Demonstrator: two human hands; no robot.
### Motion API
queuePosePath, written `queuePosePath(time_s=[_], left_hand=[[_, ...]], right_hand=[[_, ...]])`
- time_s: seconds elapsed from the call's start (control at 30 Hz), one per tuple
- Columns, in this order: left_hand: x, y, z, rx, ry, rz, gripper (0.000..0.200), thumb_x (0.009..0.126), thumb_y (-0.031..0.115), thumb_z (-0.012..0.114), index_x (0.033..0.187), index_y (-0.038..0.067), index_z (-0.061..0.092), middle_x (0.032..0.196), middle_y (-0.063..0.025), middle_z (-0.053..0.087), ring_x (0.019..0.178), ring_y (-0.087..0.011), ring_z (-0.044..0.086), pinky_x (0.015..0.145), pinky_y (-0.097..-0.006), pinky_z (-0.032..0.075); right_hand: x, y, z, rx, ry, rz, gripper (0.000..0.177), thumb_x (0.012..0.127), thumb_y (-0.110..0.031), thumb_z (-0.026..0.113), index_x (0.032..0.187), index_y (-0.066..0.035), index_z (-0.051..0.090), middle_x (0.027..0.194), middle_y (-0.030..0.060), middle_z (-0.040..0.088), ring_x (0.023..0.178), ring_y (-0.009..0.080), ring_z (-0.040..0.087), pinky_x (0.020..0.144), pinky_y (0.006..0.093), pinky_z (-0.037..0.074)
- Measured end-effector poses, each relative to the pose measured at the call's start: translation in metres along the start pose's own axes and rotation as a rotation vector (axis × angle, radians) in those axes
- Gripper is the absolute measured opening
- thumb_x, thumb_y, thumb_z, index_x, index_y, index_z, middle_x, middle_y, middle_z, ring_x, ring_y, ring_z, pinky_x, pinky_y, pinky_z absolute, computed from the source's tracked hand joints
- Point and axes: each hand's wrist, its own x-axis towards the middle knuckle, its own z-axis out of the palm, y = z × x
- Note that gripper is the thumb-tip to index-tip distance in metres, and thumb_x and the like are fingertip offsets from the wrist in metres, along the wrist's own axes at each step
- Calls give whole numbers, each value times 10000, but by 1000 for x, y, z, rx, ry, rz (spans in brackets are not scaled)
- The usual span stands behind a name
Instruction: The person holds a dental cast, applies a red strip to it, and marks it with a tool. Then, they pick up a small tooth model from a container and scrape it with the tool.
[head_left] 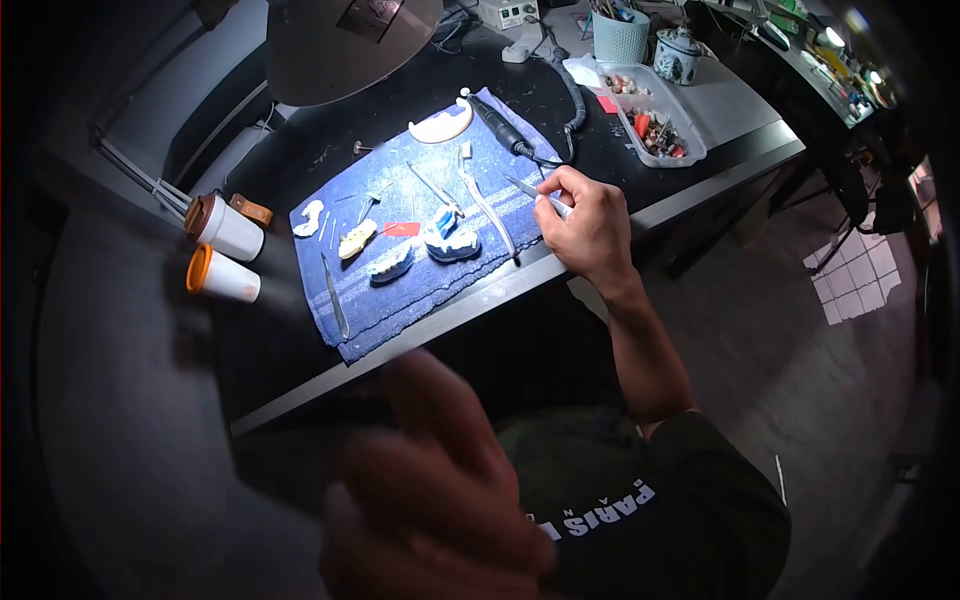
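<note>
My right hand (588, 218) is closed on a slim metal tool (524, 187) over the right edge of a blue towel (330, 290). Close to the camera, my left hand (430, 490) is raised and blurred; whether it holds anything is not visible. Dental models lie on the towel: a blue-and-white one (453, 246), a smaller one (391, 265) and a yellow one (357, 239). Around them are a toothbrush (485, 205), a red strip (402, 229), a knife-like tool (335, 300) and a white arch-shaped piece (441, 124).
A black handpiece (502, 127) with a coiled cord lies at the towel's top right. Two cups (232, 232) (226, 276) stand at the left. A lamp (350, 45) hangs over the back. A plastic box (655, 125) of small parts sits at the right.
</note>
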Motion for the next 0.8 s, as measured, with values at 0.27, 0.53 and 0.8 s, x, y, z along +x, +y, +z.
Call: queuePosePath(time_s=[0.27,0.53,0.8], left_hand=[[34,-23,-59,716,-291,73,56,896,59,776,853,90,756,784,-14,712,711,-192,674,719,-313,477],[-7,-68,-185,1151,-215,-406,99,886,-54,779,978,-16,781,813,-68,706,740,-147,649,689,-279,474],[-10,-68,-187,1037,-130,-656,118,942,-12,784,1059,-20,776,766,8,664,663,-47,582,626,-220,437]], right_hand=[[0,1,0,-34,5,-57,182,875,-179,737,1007,-58,767,852,229,755,819,439,755,740,511,608],[-3,4,6,-39,18,-35,196,874,-202,748,1015,-71,787,785,190,749,752,399,759,693,476,594],[-2,1,3,-46,-3,-26,185,868,-203,750,1001,-79,785,720,149,719,706,370,745,665,462,574]])
